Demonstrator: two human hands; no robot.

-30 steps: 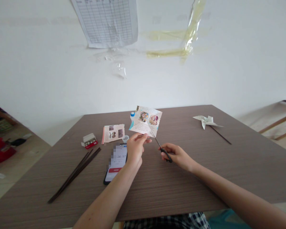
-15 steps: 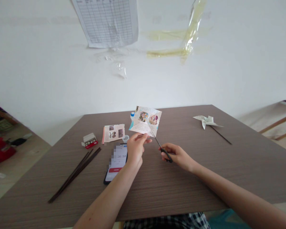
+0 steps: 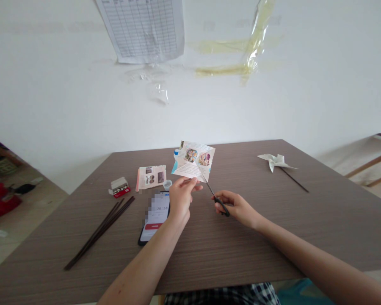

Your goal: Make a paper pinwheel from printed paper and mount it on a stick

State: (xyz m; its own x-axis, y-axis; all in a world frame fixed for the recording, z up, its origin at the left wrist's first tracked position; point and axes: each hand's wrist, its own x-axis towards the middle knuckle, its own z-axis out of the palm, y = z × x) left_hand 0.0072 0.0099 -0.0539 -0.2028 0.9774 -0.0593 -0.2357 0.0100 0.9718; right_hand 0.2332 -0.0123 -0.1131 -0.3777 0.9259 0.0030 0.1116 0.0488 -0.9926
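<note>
The head view takes in a white wall (image 3: pixel 66 97) and, below it, a brown wood-grain table (image 3: pixel 273 241) with its far edge close to the wall. A printed sheet (image 3: pixel 146 31) with a ruled grid hangs on the wall, and yellowed tape (image 3: pixel 222 70) sticks to it further right. Several dark sticks (image 3: pixel 98 235) lie in a loose bundle at the table's left. The right hand (image 3: pixel 236 208) holds the scissors by the handles, fingers curled around them. The left hand (image 3: pixel 180 197) pinches the near edge of a square of paper between thumb and fingers. A pinwheel (image 3: pixel 274 162) of pale paper on a dark stick lies at the right, well apart from both hands. A phone (image 3: pixel 152 224) with a lit screen rests partly behind the left forearm. The square of paper (image 3: pixel 192 159), printed with text and pictures and creased corner to corner, is held up over the middle of the table. The scissors (image 3: pixel 222 206) have black handles; their blades meet the paper's near right corner along a crease. More printed paper (image 3: pixel 150 177) lies left of the hands, beside a small open red-and-white box (image 3: pixel 120 187). A little clear cup (image 3: pixel 167 185) sits near the phone's top, and a blue cap (image 3: pixel 176 152) shows just behind the square of paper.
</note>
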